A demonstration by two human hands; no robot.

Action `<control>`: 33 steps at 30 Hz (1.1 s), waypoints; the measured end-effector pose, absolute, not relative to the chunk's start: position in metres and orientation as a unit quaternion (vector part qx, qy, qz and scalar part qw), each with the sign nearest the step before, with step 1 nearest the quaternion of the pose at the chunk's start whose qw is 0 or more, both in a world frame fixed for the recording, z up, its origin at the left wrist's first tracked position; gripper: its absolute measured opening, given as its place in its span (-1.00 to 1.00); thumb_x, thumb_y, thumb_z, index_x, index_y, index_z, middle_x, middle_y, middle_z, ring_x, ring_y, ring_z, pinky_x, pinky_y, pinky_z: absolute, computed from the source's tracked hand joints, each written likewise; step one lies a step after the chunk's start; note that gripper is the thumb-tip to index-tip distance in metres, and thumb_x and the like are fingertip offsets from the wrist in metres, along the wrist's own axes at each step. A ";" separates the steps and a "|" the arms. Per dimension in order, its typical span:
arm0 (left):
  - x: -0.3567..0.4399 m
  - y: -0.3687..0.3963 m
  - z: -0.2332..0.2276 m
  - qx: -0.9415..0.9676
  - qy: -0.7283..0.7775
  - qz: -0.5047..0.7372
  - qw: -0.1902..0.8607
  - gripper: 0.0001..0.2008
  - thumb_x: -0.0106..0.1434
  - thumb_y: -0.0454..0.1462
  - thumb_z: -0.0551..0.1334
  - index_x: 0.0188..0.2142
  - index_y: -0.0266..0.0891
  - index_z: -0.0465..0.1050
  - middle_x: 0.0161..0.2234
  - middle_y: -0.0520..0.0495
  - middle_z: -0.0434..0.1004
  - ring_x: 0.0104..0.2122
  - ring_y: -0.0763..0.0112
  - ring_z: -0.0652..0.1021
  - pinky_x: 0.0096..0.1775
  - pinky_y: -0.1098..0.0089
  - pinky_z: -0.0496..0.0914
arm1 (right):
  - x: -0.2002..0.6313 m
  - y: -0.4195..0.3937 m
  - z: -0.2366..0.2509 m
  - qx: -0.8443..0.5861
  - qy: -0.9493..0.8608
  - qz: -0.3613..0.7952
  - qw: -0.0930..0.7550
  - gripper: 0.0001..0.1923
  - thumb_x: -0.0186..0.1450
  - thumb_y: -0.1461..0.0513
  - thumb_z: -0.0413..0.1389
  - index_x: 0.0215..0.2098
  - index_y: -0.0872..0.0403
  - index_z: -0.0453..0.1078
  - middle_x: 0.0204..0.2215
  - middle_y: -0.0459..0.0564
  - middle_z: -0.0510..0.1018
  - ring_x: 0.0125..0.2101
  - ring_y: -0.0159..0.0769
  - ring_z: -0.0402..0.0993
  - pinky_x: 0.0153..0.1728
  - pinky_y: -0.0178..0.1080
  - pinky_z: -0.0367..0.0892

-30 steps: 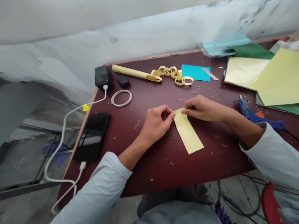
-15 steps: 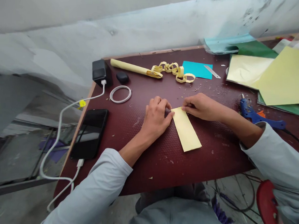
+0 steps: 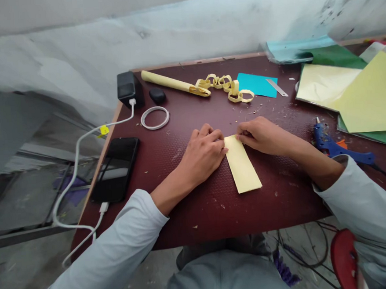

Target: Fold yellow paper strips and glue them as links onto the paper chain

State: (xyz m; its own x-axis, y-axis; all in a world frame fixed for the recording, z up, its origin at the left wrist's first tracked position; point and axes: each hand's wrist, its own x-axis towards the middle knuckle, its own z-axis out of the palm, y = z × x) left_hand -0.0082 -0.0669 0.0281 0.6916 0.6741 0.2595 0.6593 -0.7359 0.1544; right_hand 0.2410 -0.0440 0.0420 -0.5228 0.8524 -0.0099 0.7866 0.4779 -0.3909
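A folded pale yellow paper strip (image 3: 242, 165) lies flat on the dark red table (image 3: 197, 206), running from my hands toward me. My left hand (image 3: 205, 150) presses its fingertips on the strip's far left corner. On the far right corner rest the pinched fingers of my right hand (image 3: 261, 135). Both hands touch the same far end; the near end lies free.
A yellow paper chain (image 3: 225, 87) and a rolled yellow sheet (image 3: 169, 82) lie at the back. A teal sheet (image 3: 256, 83), a metal ruler (image 3: 276, 87), yellow sheets (image 3: 368, 95), a blue glue gun (image 3: 335, 145) sit right. A phone (image 3: 117, 167), charger block (image 3: 127, 87), coiled cable (image 3: 154, 117) sit left.
The strip's far end, held slightly raised a second ago, now lies flat under my fingers. My left hand has closed down over its corner. The view shifted a little.
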 end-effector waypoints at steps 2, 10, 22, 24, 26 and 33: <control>-0.008 -0.068 0.030 0.925 0.357 0.133 0.014 -0.72 0.60 -0.24 0.21 -0.14 -0.30 0.70 -0.01 -0.23 0.71 0.05 -0.01 0.49 -0.01 0.02 0.30 | 0.241 -0.044 0.043 -0.481 -0.854 0.177 0.091 -0.81 0.52 0.25 0.13 -0.20 0.13 0.56 -0.38 0.04 0.64 -0.39 -0.26 0.44 -0.31 -0.19 0.05; -0.009 -0.075 0.038 0.923 0.371 0.099 0.014 -0.73 0.57 -0.17 0.27 -0.03 -0.30 0.71 -0.04 -0.25 0.70 0.03 -0.05 0.50 -0.04 0.03 0.27 | 0.242 -0.043 0.041 -0.479 -0.856 0.169 0.093 -0.80 0.53 0.22 0.13 -0.20 0.13 0.56 -0.39 0.05 0.63 -0.39 -0.26 0.43 -0.30 -0.19 0.05; -0.011 -0.091 0.047 0.927 0.372 0.047 0.017 -0.58 0.56 -0.02 0.26 0.14 -0.28 0.65 0.15 -0.34 0.64 0.11 -0.16 0.48 -0.01 -0.01 0.29 | 0.242 -0.044 0.041 -0.483 -0.851 0.180 0.101 -0.83 0.51 0.23 0.15 -0.20 0.13 0.55 -0.39 0.04 0.61 -0.41 -0.28 0.37 -0.31 -0.19 0.03; -0.011 -0.094 0.050 0.927 0.373 0.036 0.017 -0.50 0.56 0.03 0.25 0.20 -0.32 0.61 0.20 -0.36 0.61 0.12 -0.19 0.47 0.01 -0.05 0.30 | 0.241 -0.044 0.041 -0.483 -0.851 0.181 0.103 -0.83 0.51 0.24 0.15 -0.20 0.12 0.55 -0.39 0.04 0.60 -0.41 -0.27 0.37 -0.31 -0.19 0.03; -0.011 -0.097 0.052 0.927 0.373 0.024 0.016 -0.40 0.54 0.10 0.24 0.23 -0.38 0.58 0.26 -0.40 0.57 0.14 -0.23 0.47 0.03 -0.09 0.31 | 0.241 -0.044 0.042 -0.482 -0.850 0.183 0.104 -0.83 0.51 0.24 0.14 -0.20 0.13 0.55 -0.38 0.05 0.60 -0.40 -0.27 0.37 -0.31 -0.19 0.03; -0.009 -0.112 0.055 0.926 0.376 -0.020 0.025 0.08 0.30 0.40 0.30 0.37 -0.54 0.43 0.49 -0.58 0.28 0.24 -0.42 0.41 0.16 -0.21 0.28 | 0.241 -0.043 0.041 -0.479 -0.853 0.179 0.103 -0.84 0.50 0.25 0.15 -0.22 0.13 0.54 -0.41 0.02 0.58 -0.42 -0.28 0.34 -0.31 -0.19 0.02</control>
State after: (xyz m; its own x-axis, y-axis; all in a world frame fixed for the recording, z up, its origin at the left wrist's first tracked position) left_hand -0.0091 -0.1118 0.0552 0.7168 0.6950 -0.0565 0.6970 -0.7164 0.0317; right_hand 0.2407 -0.0429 0.0413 -0.5204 0.8539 0.0043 0.7805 0.4777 -0.4032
